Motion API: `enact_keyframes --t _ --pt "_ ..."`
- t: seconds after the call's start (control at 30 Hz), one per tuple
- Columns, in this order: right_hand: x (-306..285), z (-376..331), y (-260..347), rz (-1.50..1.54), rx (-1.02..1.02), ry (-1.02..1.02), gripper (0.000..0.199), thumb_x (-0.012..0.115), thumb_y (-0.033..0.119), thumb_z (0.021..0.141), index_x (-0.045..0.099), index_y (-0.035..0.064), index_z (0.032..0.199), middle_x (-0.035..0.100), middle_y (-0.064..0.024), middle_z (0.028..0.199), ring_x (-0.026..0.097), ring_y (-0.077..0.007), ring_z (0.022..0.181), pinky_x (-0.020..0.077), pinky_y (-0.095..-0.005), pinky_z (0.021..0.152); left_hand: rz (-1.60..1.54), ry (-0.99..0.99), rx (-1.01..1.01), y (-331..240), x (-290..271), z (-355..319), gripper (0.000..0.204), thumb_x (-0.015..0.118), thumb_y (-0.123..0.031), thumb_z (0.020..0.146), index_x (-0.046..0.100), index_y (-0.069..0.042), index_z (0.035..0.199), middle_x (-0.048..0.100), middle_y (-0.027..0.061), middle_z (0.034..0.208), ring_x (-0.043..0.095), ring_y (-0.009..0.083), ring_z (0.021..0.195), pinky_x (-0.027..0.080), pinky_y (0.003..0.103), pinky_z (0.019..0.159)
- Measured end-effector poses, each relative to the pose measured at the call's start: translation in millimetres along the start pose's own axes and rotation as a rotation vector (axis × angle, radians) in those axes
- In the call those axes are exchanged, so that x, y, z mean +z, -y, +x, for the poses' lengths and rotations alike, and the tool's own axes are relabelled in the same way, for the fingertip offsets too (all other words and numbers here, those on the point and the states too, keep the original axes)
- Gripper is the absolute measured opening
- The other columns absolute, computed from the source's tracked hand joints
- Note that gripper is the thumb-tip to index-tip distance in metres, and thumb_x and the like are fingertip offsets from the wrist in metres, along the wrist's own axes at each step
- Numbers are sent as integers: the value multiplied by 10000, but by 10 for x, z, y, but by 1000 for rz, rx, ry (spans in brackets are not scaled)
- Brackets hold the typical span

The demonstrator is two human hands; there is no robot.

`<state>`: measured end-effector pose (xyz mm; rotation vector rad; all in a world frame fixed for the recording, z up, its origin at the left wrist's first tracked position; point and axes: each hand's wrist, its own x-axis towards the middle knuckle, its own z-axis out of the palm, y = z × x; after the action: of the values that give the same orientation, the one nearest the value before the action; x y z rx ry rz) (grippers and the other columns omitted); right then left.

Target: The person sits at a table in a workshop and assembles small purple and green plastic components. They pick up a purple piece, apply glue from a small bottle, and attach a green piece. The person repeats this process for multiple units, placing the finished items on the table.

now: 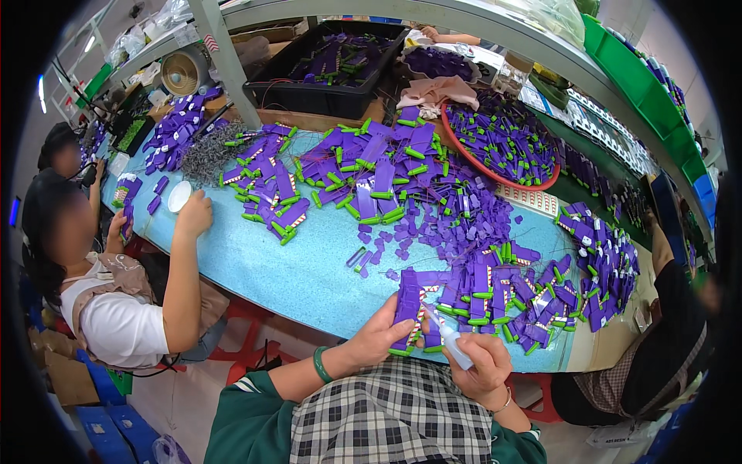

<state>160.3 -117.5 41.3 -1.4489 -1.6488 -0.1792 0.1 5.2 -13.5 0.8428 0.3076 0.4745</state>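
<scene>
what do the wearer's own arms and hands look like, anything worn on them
Both hands are bare, no gloves. The left hand has a green bangle on its wrist, with a dark green sleeve pushed up the forearm. The right hand has a thin pale bracelet at the wrist.

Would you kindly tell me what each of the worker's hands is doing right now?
Left hand: closed on a purple plastic part.
Right hand: closed on a small white squeeze bottle, nozzle at the part.
</scene>
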Motion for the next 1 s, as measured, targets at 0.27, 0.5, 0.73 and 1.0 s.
enact_keyframes --t 0.27,0.5,0.73,1.0 --pt "3 31 9 -6 17 39 414 857 46 604 640 67 956 640 -94 845 636 -225 683 508 -303 567 84 82 40 -28 -13 -22 438 464 -115 983 284 -38 1375 482 79 1162 524 143 1018 499 318 830" --pt "10 13 5 -24 -12 9 407 854 42 612 638 68 955 634 -90 842 643 -223 685 510 -299 563 230 9 93 -2 24 -36 435 455 -112 984 273 -27 1370 494 83 1144 526 139 1005 492 306 817" --pt "4 17 10 5 -53 -8 383 840 45 628 656 59 963 641 -74 857 634 -184 645 501 -285 515 507 -90 77 -39 80 -27 452 462 -74 965 261 5 1361 522 113 1102 563 144 905 498 298 776" --pt "3 28 26 -14 -36 59 411 856 64 613 643 75 965 634 -96 862 648 -221 689 502 -289 553 667 -132 212 29 90 -14 432 459 -83 972 269 35 1341 546 105 1061 577 145 864 489 296 755"
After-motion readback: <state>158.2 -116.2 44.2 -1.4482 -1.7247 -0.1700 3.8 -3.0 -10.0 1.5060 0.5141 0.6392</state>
